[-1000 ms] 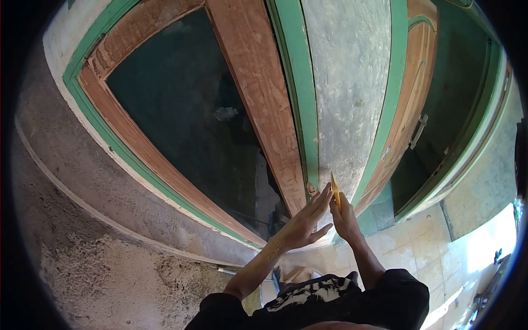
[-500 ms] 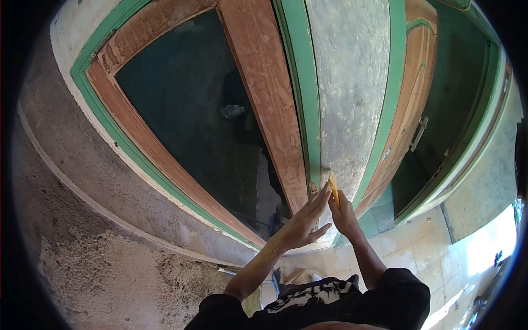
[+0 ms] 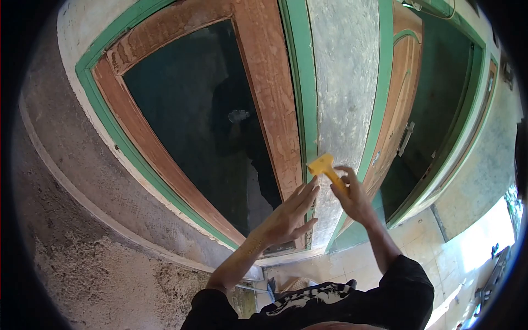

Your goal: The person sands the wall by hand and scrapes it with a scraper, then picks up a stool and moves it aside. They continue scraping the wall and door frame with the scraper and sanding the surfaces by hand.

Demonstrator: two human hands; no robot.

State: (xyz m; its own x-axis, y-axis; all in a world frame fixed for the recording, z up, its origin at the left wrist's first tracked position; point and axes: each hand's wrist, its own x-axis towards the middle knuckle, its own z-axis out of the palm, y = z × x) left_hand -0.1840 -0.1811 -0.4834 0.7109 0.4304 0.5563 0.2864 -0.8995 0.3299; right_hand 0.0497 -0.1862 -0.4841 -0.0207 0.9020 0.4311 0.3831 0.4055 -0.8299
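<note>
My right hand (image 3: 353, 197) is closed around the handle of a yellow scraper (image 3: 320, 163), whose wide head points up and left. That head lies over the edge where the green frame post (image 3: 308, 115) meets the grey wall strip (image 3: 346, 82). Just below and left of it is my left hand (image 3: 289, 217), fingers stretched out and thumb apart, holding nothing. Its fingertips come right up to the scraper head and overlap the green post in this view. Bare brown wood of the window sash (image 3: 269, 104) runs along the post's left side.
Dark glass (image 3: 192, 104) fills the sash on the left. To the right stands a wooden door (image 3: 393, 121) with a metal handle (image 3: 406, 138), in a green frame. Rough concrete ground (image 3: 99, 275) lies at lower left, pale floor tiles (image 3: 396, 242) at lower right.
The scraper has turned so its broad face shows, and its head has shifted slightly up and left. My right hand's fingers have loosened a little; my left hand has moved slightly left.
</note>
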